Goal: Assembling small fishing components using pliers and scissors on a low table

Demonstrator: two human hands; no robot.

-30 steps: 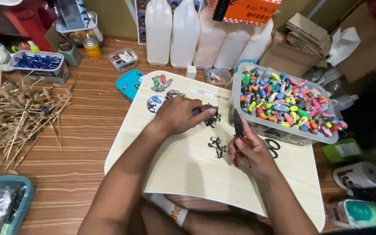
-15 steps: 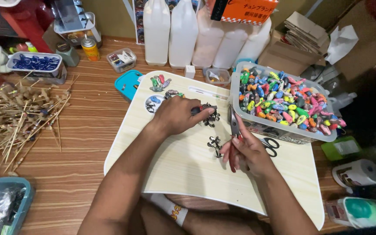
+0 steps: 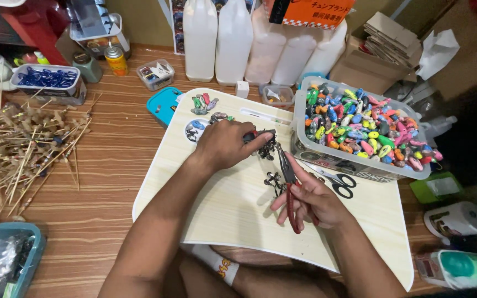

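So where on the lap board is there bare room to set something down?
Bare: the lap board's near-left part, below the left hand, and its near-right corner beyond the scissors. Crowded: the far edge, around the bin of coloured pieces and the right hand's pliers.

Dark metal pliers with glossy red plastic-coated handles [image 3: 289,185] lie over a matt, pale wood-grain lap board [image 3: 233,209]; beside it, a clear plastic tub [image 3: 354,163] of shiny, coloured plastic lures; underneath, smooth brown wood-look flooring [image 3: 106,165].
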